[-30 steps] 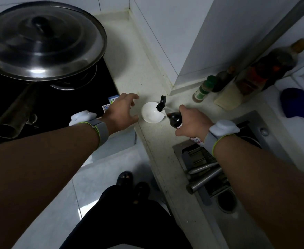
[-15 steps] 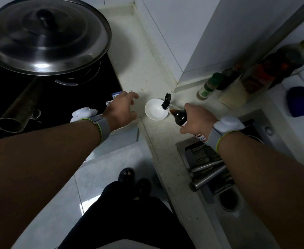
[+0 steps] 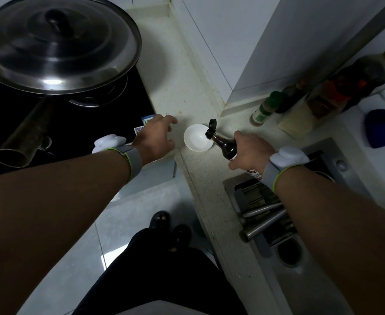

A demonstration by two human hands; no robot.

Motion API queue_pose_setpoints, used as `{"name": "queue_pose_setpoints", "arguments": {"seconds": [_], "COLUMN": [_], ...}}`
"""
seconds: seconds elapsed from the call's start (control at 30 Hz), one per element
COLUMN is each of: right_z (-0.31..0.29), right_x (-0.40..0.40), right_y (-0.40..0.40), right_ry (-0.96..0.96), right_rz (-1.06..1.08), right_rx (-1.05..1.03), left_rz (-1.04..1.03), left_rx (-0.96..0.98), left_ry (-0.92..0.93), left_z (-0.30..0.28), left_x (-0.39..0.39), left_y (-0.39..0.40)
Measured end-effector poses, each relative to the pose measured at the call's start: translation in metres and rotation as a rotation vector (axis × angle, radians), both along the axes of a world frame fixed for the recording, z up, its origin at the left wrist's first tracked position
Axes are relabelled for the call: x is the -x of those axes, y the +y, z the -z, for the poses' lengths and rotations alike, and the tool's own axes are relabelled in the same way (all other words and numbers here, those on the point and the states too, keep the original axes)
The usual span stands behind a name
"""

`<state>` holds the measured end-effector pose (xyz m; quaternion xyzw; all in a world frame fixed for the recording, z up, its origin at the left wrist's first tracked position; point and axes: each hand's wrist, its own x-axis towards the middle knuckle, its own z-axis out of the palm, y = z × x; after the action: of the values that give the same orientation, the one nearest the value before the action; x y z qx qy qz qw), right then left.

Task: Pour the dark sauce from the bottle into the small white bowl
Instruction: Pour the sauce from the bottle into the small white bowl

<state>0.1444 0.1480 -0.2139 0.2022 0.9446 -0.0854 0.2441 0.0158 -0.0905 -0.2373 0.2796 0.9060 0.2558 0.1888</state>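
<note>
The small white bowl (image 3: pixel 196 138) sits on the pale countertop near its front edge. My right hand (image 3: pixel 250 151) grips the dark sauce bottle (image 3: pixel 224 145), tilted to the left with its spout over the bowl's right rim and its black flip cap (image 3: pixel 212 123) hanging open. The bowl's inside looks white; I see no stream of sauce. My left hand (image 3: pixel 155 138) hovers just left of the bowl, fingers spread, holding nothing and not touching it.
A big pan with a steel lid (image 3: pixel 55 44) stands on the black stove (image 3: pixel 5 123) at the left. Several bottles and jars (image 3: pixel 300 105) line the wall at the right. A steel sink (image 3: pixel 278 214) with utensils lies under my right forearm.
The bottle's spout has moved over the bowl's right rim, with the bottle tilted a bit more. My left hand has stayed beside the bowl.
</note>
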Motion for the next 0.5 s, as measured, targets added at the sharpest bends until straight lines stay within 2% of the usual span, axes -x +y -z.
{"name": "queue_pose_setpoints", "arguments": {"seconds": [0.5], "right_z": [0.0023], "right_x": [0.0005], "right_y": [0.0030], "right_ry": [-0.033], "right_rz": [0.000], "right_rx": [-0.012], "left_rz": [-0.010], "left_rx": [-0.001], "left_ry": [-0.005], "left_z": [-0.0012], "left_x": [0.0003], "left_y": [0.0010]}}
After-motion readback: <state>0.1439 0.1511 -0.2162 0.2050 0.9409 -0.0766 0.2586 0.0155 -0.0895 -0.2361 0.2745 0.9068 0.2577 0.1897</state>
